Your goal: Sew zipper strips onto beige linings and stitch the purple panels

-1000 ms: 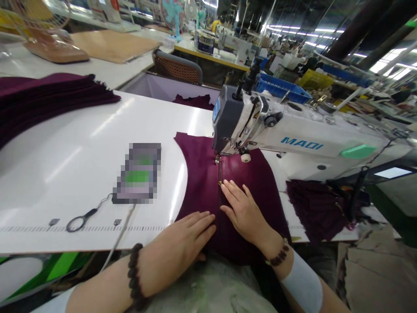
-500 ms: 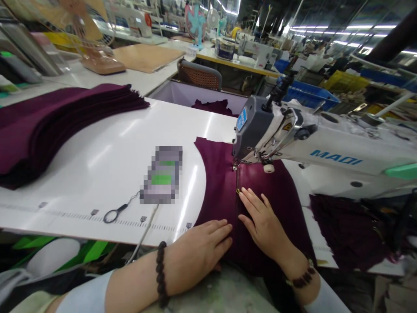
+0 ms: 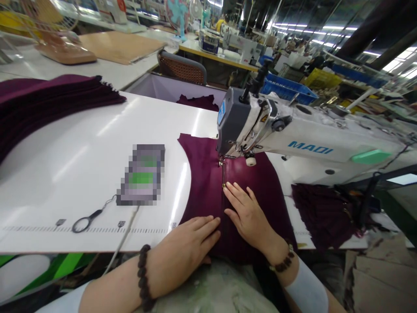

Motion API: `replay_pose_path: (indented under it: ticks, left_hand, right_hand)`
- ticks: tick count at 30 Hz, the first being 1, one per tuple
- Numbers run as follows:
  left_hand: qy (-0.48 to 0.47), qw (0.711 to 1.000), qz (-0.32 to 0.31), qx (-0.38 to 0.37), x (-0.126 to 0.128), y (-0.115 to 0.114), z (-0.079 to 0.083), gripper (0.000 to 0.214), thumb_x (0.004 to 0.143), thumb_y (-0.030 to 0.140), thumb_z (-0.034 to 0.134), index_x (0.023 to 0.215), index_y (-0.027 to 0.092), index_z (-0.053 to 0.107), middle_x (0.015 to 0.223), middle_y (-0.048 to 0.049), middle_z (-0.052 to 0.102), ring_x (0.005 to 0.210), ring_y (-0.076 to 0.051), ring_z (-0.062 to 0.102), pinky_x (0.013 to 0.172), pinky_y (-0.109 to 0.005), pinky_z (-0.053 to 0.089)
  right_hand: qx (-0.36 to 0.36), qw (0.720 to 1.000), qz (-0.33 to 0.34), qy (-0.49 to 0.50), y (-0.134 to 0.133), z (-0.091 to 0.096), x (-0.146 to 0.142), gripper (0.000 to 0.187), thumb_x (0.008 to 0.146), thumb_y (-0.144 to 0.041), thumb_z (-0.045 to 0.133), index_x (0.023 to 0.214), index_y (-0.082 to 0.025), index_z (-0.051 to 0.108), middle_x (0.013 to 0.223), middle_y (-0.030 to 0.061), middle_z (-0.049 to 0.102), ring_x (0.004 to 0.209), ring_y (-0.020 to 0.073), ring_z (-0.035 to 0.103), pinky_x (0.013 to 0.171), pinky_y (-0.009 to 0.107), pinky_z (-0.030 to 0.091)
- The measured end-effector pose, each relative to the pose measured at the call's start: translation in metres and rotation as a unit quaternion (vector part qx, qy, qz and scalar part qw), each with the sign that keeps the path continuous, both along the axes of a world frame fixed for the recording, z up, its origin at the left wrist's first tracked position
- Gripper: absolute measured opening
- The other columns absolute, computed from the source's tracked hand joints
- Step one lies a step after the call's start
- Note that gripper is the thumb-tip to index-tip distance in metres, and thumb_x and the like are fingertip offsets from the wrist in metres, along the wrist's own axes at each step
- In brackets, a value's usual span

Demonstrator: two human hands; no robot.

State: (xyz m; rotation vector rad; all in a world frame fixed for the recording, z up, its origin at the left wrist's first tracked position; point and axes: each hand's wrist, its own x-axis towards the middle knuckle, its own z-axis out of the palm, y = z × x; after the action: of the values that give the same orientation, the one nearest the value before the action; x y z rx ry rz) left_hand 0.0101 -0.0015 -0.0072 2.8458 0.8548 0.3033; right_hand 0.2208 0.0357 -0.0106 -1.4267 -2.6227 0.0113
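A dark purple fabric piece (image 3: pixel 202 174) lies under the head of a white sewing machine (image 3: pixel 293 139), with a zipper (image 3: pixel 223 176) running from the needle toward me. My left hand (image 3: pixel 185 250) lies flat on the near edge of the fabric, left of the zipper, fingers stretched out. To the right of the zipper my right hand (image 3: pixel 247 213) presses flat, fingertips close to the zipper pull. Neither hand holds anything.
A stack of purple fabric (image 3: pixel 39 104) lies at the far left of the white table (image 3: pixel 81 143). A blurred-out device (image 3: pixel 141 174) and small snips (image 3: pixel 86 219) lie left of the work. More purple pieces (image 3: pixel 322 208) hang at the right. Other workstations fill the background.
Both hands stay flat on the fabric beside the zipper; only the camera view has swung a little left and back.
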Motion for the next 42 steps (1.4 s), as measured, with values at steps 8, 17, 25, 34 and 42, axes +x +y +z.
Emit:
replay_pose_path:
  ticks: [8, 17, 25, 34, 42]
  left_hand:
    - [0.003, 1.000, 0.000, 0.020, -0.001, -0.001, 0.001, 0.042, 0.083, 0.037, 0.057, 0.116, 0.011, 0.057, 0.126, -0.0124, 0.053, 0.110, -0.024, 0.053, 0.093, -0.035, 0.043]
    - [0.003, 0.999, 0.000, 0.038, 0.000, 0.000, 0.003, 0.045, 0.080, 0.036, 0.061, 0.117, 0.010, 0.057, 0.127, -0.0126, 0.052, 0.111, -0.023, 0.053, 0.095, -0.033, 0.044]
    - [0.016, 0.999, -0.015, 0.047, -0.001, 0.001, 0.002, 0.045, 0.078, 0.031, 0.063, 0.117, 0.010, 0.057, 0.127, -0.0138, 0.052, 0.112, -0.025, 0.053, 0.094, -0.033, 0.046]
    - [0.010, 0.996, -0.036, 0.079, -0.039, -0.013, 0.007, 0.045, 0.086, 0.006, 0.033, 0.126, 0.020, 0.050, 0.131, -0.0057, 0.049, 0.120, -0.019, 0.046, 0.102, -0.036, 0.037]
    - [-0.034, 0.994, -0.043, 0.092, -0.040, -0.009, 0.007, 0.038, 0.091, 0.009, 0.026, 0.103, 0.014, 0.063, 0.112, -0.0080, 0.063, 0.103, -0.017, 0.058, 0.088, -0.030, 0.047]
  right_hand:
    - [-0.011, 1.000, -0.002, 0.022, 0.000, 0.000, -0.001, 0.043, 0.093, -0.028, 0.034, 0.134, -0.017, 0.038, 0.140, 0.0041, 0.034, 0.131, 0.0196, 0.028, 0.106, 0.047, 0.025]
    - [-0.020, 0.999, -0.003, 0.033, -0.001, -0.002, 0.000, 0.043, 0.093, -0.028, 0.035, 0.134, -0.015, 0.039, 0.139, 0.0082, 0.034, 0.131, 0.0202, 0.027, 0.107, 0.048, 0.023]
    - [-0.029, 0.999, -0.004, 0.033, 0.000, 0.005, -0.001, 0.043, 0.092, -0.026, 0.037, 0.134, -0.015, 0.039, 0.141, 0.0070, 0.031, 0.132, 0.0200, 0.026, 0.107, 0.048, 0.024]
    - [-0.036, 0.995, 0.087, 0.012, -0.067, 0.005, 0.007, 0.047, 0.091, -0.036, 0.041, 0.133, -0.014, 0.039, 0.140, 0.0073, 0.033, 0.133, 0.0189, 0.022, 0.111, 0.048, 0.017]
    - [-0.025, 0.995, 0.082, -0.045, -0.081, 0.001, 0.007, 0.085, 0.073, -0.050, 0.065, 0.139, -0.012, 0.028, 0.146, 0.0111, 0.016, 0.136, 0.0256, 0.012, 0.107, 0.059, 0.005]
